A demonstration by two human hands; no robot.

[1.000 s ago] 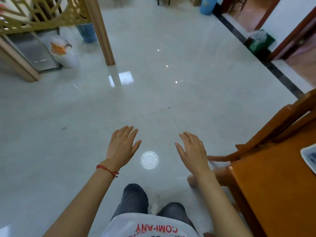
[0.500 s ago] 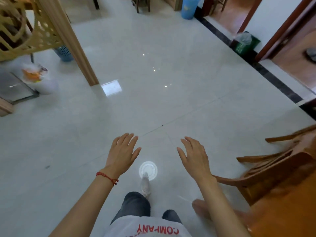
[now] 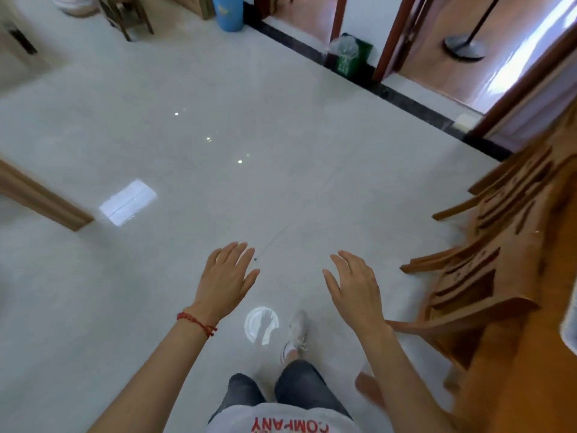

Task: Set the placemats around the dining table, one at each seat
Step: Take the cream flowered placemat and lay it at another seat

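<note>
My left hand (image 3: 226, 278), with a red string at the wrist, floats palm-down over the pale tiled floor, fingers spread and holding nothing. My right hand (image 3: 354, 287) hovers the same way a little to its right, also holding nothing. The orange wooden dining table (image 3: 518, 379) fills the lower right corner, to the right of my right hand. A pale edge of a placemat (image 3: 569, 331) shows at the right frame border on the table. Carved wooden chairs (image 3: 487, 264) stand against the table's side.
A green bin (image 3: 349, 56) lined with a clear bag sits by a doorway at the back. A blue bin (image 3: 227, 10) stands at the top. A wooden post (image 3: 40, 198) crosses the left. My legs and a white shoe (image 3: 295, 334) are below.
The view has swung to the right and forward across the floor; the post and lattice slid left. The table has shifted lower right. Both hands stay spread and hold nothing.
</note>
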